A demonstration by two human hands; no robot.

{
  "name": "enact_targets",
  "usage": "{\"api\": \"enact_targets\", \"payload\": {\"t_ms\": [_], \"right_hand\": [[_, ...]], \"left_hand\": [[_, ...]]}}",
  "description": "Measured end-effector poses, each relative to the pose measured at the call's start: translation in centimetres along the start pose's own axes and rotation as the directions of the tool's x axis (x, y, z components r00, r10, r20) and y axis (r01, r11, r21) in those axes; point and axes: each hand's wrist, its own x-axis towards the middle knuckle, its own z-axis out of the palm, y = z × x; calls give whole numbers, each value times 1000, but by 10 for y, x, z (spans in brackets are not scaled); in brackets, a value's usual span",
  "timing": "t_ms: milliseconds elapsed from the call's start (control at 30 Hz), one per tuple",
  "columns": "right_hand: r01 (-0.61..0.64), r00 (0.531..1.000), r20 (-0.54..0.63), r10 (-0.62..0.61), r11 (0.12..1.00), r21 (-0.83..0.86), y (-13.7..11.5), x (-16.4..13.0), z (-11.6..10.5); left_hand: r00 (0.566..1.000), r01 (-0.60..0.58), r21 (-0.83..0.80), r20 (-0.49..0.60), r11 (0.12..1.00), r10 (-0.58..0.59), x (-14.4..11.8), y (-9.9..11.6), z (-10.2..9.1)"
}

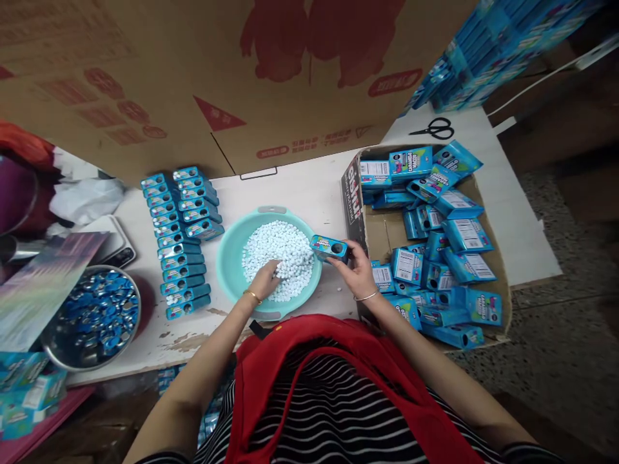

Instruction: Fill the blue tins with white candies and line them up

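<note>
A turquoise basin (226,258) full of small white candies (275,241) stands on the table in front of me. My left hand (265,280) reaches into the basin, its fingers closed at the candies; the fingertips are partly buried, so what they pinch is only partly visible. Over the basin's right rim, my right hand (356,270) grips a small blue candy box (329,248), tilted with its round dark hole facing up. To the left, two rows of similar blue boxes (181,269) stand with their holes upward.
At right, an open carton (355,200) holds many blue boxes. Black scissors (438,129) lie behind it. A metal bowl (138,309) of blue caps and a scale (123,248) are at left. A large cardboard box (193,77) walls off the back.
</note>
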Motion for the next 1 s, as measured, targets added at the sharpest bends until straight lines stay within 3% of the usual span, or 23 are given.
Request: {"api": "enact_targets", "payload": {"t_ms": [133,267,433,567,667,767,900,1000], "right_hand": [[161,986,65,-152,970,-184,-9,1,-6],[312,947,171,-274,909,-276,-20,2,0],[431,893,271,-360,858,-280,-28,2,18],[459,874,311,-374,846,-272,-29,0,29],[467,866,327,-378,845,-260,-28,-1,34],[467,865,326,-380,848,-250,-28,-1,36],[463,867,321,-382,855,-234,-24,1,37],[451,874,308,-377,864,-223,-19,2,37]], "left_hand": [[994,-105,-33,-39,994,104,-25,8,-47],[958,-268,-4,-108,963,266,-45,31,-95],[947,-319,155,4,935,323,-52,68,-132],[969,-243,428,155,871,194,-52,107,-149],[978,-195,633,186,749,97,-53,137,-158],[973,-225,716,204,661,109,-53,157,-161],[963,-269,713,213,647,166,-54,158,-162],[965,-263,646,174,717,197,-54,132,-164]]}}
